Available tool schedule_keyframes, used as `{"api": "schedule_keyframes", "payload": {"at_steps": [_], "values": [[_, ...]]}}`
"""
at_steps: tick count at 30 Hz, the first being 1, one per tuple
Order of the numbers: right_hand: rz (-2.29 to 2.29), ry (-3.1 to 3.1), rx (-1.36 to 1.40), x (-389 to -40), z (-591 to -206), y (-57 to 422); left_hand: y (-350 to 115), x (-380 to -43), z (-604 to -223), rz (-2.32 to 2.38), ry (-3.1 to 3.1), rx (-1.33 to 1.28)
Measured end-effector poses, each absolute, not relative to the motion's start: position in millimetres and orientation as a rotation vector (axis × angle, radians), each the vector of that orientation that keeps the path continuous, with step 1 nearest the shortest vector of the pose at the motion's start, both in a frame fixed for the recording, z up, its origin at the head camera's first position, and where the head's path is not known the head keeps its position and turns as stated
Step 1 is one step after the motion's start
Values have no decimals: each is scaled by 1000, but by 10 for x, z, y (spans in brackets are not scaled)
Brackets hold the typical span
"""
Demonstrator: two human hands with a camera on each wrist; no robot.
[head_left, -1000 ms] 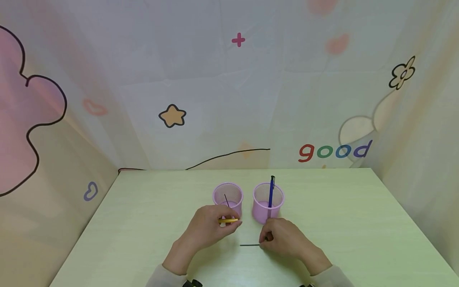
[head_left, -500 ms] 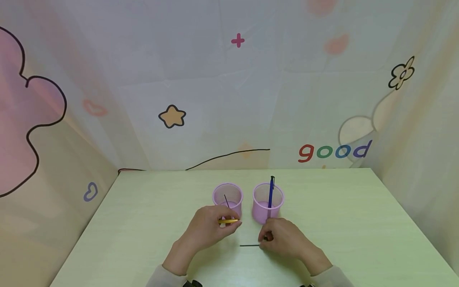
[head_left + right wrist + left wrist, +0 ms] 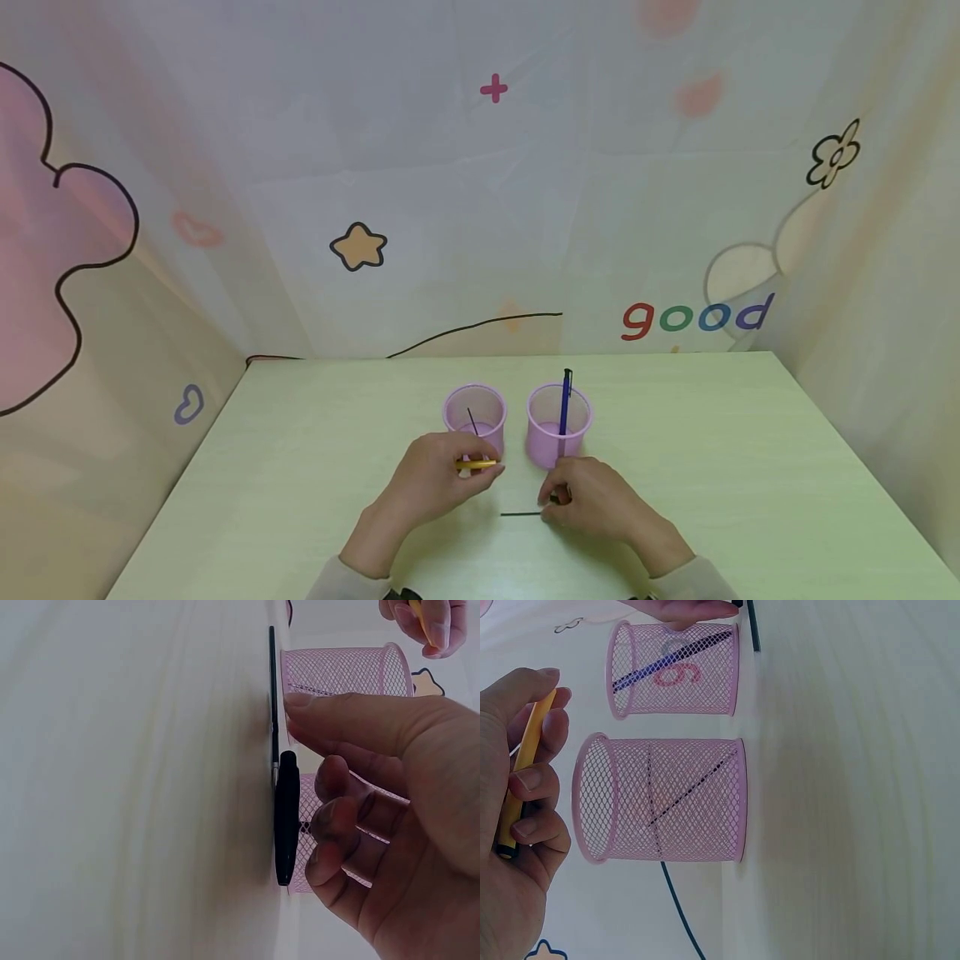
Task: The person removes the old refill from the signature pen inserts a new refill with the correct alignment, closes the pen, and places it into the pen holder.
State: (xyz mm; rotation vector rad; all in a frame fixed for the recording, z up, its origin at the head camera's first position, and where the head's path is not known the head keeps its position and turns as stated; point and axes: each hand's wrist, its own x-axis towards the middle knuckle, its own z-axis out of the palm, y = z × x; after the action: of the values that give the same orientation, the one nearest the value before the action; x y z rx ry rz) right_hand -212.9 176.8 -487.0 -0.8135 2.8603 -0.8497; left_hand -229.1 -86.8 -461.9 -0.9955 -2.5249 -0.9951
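Backdrop: pale printed cloth (image 3: 420, 125), star and the word "good" on it, hung behind a light green counter (image 3: 262, 475). Two pink mesh cups stand upright side by side. The left cup (image 3: 624, 806) carries a thin dark stick (image 3: 472, 422), leaning; the right cup (image 3: 537, 447), at its 3 o'clock, carries a blue pen (image 3: 565, 406), also leaning.

Left hand (image 3: 441, 473), at about 6 o'clock of the left cup: fingers curled round a yellow stick (image 3: 531, 740) with a black end, held clear of the counter. Right hand (image 3: 594, 497), at 6 o'clock of the right cup: fingertips down by a thin dark rod (image 3: 273, 690), which appears to lie on the counter and points to 9 o'clock. Cannot tell whether they pinch it. A thicker black piece (image 3: 286, 821) sits at its other end (joined or merely touching, unclear). Hands well apart from each other.

Change over the last second: next to none. The view has slid slightly, cloth, cups and hands together (likely the wearer's head). I read that as a pause: nothing gained, rod not visibly lifted.
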Motion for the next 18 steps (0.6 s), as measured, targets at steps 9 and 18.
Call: {"api": "schedule_keyframes", "payload": {"at_steps": [9, 18], "values": [[-880, 2843, -792, -2126, -4878, 1772, -871, -2286, -4615, -985, -2523, -997], [-945, 2801, -760, -2123, -4826, 1772, -869, -2291, -4625, -979, -2513, -1008]]}}
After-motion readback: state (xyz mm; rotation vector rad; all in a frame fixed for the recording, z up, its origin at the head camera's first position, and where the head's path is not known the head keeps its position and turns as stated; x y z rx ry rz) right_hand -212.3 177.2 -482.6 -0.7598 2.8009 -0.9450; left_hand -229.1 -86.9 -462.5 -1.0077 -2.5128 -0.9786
